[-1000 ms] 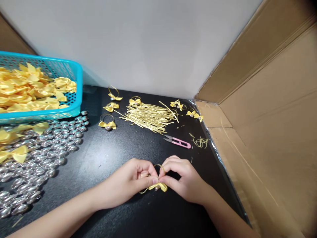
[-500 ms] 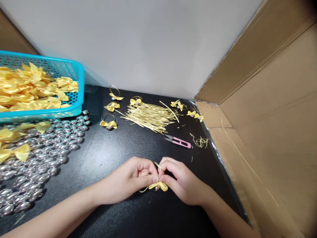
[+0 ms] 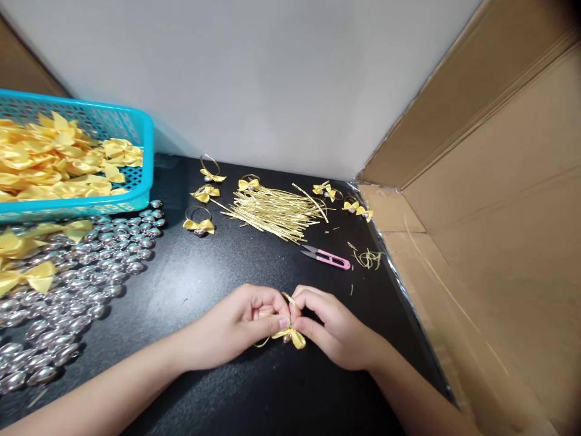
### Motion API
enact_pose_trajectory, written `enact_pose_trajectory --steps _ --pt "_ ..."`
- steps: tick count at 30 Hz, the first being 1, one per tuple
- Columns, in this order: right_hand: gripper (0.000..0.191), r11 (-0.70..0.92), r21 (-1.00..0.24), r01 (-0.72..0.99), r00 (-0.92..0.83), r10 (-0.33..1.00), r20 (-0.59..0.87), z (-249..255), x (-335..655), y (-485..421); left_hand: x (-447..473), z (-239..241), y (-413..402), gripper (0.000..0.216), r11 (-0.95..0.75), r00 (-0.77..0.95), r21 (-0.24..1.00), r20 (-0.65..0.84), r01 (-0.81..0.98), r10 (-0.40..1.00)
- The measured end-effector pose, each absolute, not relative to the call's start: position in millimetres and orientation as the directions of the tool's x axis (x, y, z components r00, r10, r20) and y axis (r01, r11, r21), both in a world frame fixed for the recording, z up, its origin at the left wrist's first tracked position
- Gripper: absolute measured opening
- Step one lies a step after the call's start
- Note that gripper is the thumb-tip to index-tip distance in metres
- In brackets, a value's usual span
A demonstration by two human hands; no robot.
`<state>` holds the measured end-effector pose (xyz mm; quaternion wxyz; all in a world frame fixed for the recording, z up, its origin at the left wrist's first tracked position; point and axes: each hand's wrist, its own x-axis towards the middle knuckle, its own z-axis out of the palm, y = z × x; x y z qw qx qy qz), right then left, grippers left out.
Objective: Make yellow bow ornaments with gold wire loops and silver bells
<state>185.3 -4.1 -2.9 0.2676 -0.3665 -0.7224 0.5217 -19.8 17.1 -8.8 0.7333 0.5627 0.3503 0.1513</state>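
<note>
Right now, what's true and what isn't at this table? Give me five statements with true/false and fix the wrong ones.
1. The left hand and right hand both hold one yellow bow ornament. True.
2. The pink snips are in the right hand. False: they lie on the black table, beyond the right hand.
3. The blue basket holds many yellow bows. True.
4. The silver beads are to the right of the gold strips. False: they are to the left.
5. The blades of the snips are spread apart. True.
</note>
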Motion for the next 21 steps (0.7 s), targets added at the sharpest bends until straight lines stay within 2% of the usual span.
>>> enact_pose_trajectory --steps 8,21 --pt "0.008 0.161 -0.963 0.214 -0.601 0.800 0.000 1.8 188.8 -1.1 -20.8 -8.6 18.0 0.037 0.349 0.706 0.919 -0.370 0.183 0.604" --pt "0.012 0.223 -0.953 0.207 -0.521 0.849 0.086 -3.5 186.2 -2.7 -21.5 -10.9 17.5 0.033 0.333 0.696 0.924 -0.363 0.186 0.619"
